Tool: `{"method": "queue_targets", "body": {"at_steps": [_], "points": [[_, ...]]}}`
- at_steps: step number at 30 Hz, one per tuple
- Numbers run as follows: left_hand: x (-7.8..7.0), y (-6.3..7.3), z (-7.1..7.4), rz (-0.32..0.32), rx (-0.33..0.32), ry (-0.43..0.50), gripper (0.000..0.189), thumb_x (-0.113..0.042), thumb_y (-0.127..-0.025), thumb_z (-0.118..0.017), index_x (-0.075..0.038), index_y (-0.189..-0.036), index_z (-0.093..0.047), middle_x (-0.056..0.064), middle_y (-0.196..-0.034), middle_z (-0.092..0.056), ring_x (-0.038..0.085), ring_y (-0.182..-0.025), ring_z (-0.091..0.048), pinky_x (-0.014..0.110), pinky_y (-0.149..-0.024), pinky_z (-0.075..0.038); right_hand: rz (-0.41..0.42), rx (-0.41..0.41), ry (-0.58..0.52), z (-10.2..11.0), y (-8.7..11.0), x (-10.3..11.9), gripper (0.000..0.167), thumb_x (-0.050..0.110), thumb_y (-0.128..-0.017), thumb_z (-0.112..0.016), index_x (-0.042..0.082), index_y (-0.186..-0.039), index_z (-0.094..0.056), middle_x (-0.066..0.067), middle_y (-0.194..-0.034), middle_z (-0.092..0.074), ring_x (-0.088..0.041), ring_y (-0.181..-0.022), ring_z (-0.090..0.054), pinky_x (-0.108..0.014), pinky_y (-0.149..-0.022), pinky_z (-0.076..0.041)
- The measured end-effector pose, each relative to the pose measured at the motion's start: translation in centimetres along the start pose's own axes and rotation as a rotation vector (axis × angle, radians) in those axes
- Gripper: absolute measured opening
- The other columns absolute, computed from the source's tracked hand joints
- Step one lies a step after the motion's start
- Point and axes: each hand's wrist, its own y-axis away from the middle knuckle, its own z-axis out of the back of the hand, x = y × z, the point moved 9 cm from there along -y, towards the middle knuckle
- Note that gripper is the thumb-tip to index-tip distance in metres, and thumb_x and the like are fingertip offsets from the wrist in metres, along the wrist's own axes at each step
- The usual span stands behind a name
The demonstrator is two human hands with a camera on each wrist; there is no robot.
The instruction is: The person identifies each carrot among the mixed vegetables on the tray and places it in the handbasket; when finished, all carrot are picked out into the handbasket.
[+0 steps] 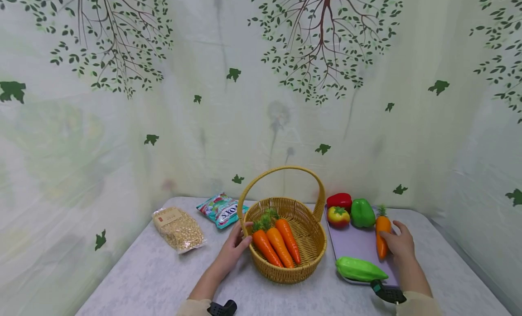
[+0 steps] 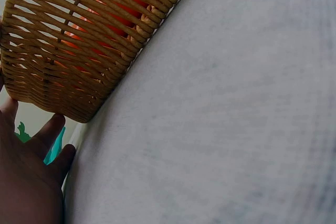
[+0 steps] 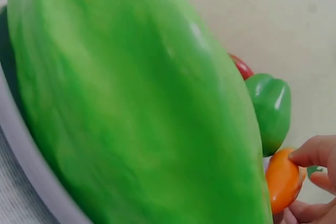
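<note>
A wicker basket (image 1: 291, 274) with a tall handle stands mid-table, holding three carrots (image 1: 277, 246) with green tops. My left hand (image 1: 233, 249) holds its left rim near the handle base, thumb on the rim; in the left wrist view other fingers (image 2: 50, 129) lie spread by the woven side (image 2: 63, 56). My right hand (image 1: 401, 243) grips another carrot (image 1: 382, 230) between thumb and fingers, over the right side of a lilac tray (image 1: 355, 244). The right wrist view shows this carrot (image 3: 282, 182) end-on, partly hidden by a large green ridged gourd (image 3: 136, 98).
On the tray are a red pepper (image 1: 339, 200), a red-yellow fruit (image 1: 338, 217) and a green bell pepper (image 1: 362, 213), with the gourd along its front edge. Left of the basket lie a teal snack bag (image 1: 222, 210) and a clear bag of grain (image 1: 178, 230). A printed curtain (image 1: 281, 126) hangs behind.
</note>
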Motion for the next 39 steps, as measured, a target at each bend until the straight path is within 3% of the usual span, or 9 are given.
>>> {"method": "queue_targets", "body": {"at_steps": [8, 11, 16, 20, 23, 28, 34, 39], "points": [[-0.2, 0.0, 0.1, -0.015, 0.001, -0.014, 0.046, -0.024, -0.102, -0.055, -0.015, -0.146, -0.045, 0.005, -0.169, -0.016, 0.035, -0.143, -0.042, 0.021, -0.103, -0.041, -0.042, 0.01, -0.175, -0.1, 0.2, -0.9, 0.074, 0.02, -0.098, -0.055, 0.012, -0.161, -0.016, -0.03, -0.164, -0.01, -0.048, -0.138, -0.031, -0.06, -0.113, -0.033], [-0.3, 0.0, 0.1, -0.022, -0.002, -0.019, 0.045, -0.024, -0.103, -0.055, -0.015, -0.146, -0.046, 0.004, -0.168, -0.017, 0.035, -0.143, -0.042, 0.021, -0.103, -0.041, -0.042, 0.011, -0.208, 0.0, 0.2, -0.6, 0.074, 0.018, -0.098, -0.054, 0.015, -0.161, -0.016, -0.028, -0.164, -0.014, -0.043, -0.135, -0.035, -0.05, -0.103, -0.043], [-0.5, -0.1, 0.0, -0.042, 0.008, -0.02, 0.044, -0.023, -0.103, -0.054, -0.013, -0.145, -0.046, 0.008, -0.168, -0.017, 0.038, -0.142, -0.043, 0.022, -0.102, -0.042, -0.03, 0.051, -0.224, 0.1, 0.5, 0.5, 0.076, 0.019, -0.099, -0.056, 0.023, -0.162, -0.013, -0.025, -0.155, -0.031, -0.019, -0.103, -0.056, -0.025, -0.073, -0.05], [-0.3, 0.0, 0.1, -0.014, 0.002, -0.025, 0.044, -0.025, -0.103, -0.055, -0.017, -0.145, -0.046, 0.006, -0.168, -0.017, 0.037, -0.143, -0.042, 0.023, -0.103, -0.042, 0.02, 0.128, -0.209, -0.3, 1.1, 2.1, 0.078, 0.023, -0.1, -0.056, 0.029, -0.162, -0.009, -0.021, -0.147, -0.039, -0.004, -0.088, -0.057, -0.02, -0.071, -0.051], [-0.1, 0.0, 0.1, 0.017, -0.003, -0.017, 0.045, -0.026, -0.103, -0.055, -0.019, -0.146, -0.046, 0.002, -0.168, -0.019, 0.035, -0.144, -0.041, 0.025, -0.104, -0.041, 0.059, 0.176, -0.178, -0.8, 1.7, 3.3, 0.078, 0.026, -0.101, -0.056, 0.031, -0.162, -0.008, -0.023, -0.149, -0.035, -0.012, -0.104, -0.056, -0.018, -0.074, -0.05], [-0.1, 0.0, 0.0, 0.025, 0.0, -0.016, 0.045, -0.023, -0.103, -0.054, -0.018, -0.147, -0.045, 0.003, -0.168, -0.02, 0.035, -0.144, -0.041, 0.029, -0.106, -0.041, 0.123, 0.25, -0.123, -1.8, 2.9, 5.3, 0.075, 0.028, -0.103, -0.053, 0.028, -0.162, -0.007, -0.027, -0.159, -0.023, -0.033, -0.132, -0.042, -0.018, -0.08, -0.046], [-0.3, 0.1, 0.2, 0.012, -0.007, -0.024, 0.044, -0.024, -0.103, -0.055, -0.018, -0.145, -0.046, 0.004, -0.167, -0.02, 0.035, -0.143, -0.042, 0.029, -0.105, -0.042, 0.222, 0.291, -0.061, -2.9, 4.1, 7.7, 0.079, 0.029, -0.102, -0.056, 0.027, -0.162, -0.005, -0.027, -0.153, -0.03, -0.034, -0.125, -0.047, -0.021, -0.081, -0.048], [-0.2, 0.0, 0.1, 0.012, -0.004, -0.022, 0.044, -0.023, -0.103, -0.054, -0.017, -0.146, -0.046, 0.004, -0.167, -0.022, 0.035, -0.143, -0.042, 0.027, -0.105, -0.042, 0.277, 0.374, -0.029, -3.9, 5.2, 9.0, 0.086, 0.03, -0.1, -0.061, 0.028, -0.162, -0.002, -0.029, -0.154, -0.028, -0.037, -0.126, -0.048, -0.026, -0.084, -0.05]]}}
